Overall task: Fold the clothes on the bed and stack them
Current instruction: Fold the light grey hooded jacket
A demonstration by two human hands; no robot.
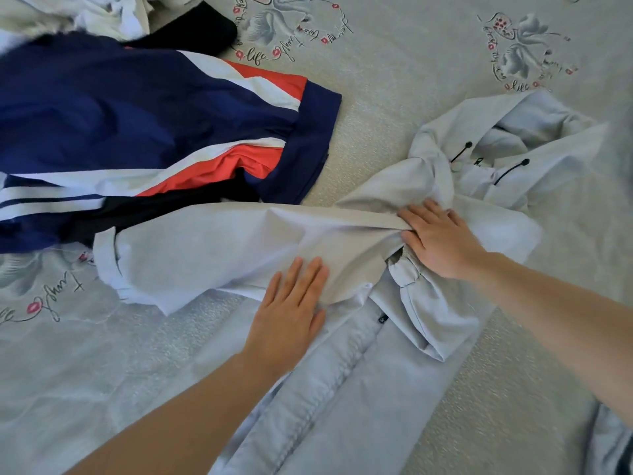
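Clothes lie spread over a bed covered in a pale floral bedspread (394,97), with a light grey hooded jacket (342,389) stretching from the lower centre of the frame up to its hood (534,132) at the right. One sleeve (205,248) is drawn across to the left. The left hand (291,310), fingers straight and together, presses flat on that sleeve at centre frame. The right hand (442,238), palm down with fingers loosely spread, pins bunched fabric near the shoulder, clamped on nothing. A navy, white and red jacket (154,125) sprawls unfolded at the upper left, its edge just beside the grey sleeve. White garments (85,12) and a black one (202,29) sit along the top left edge.
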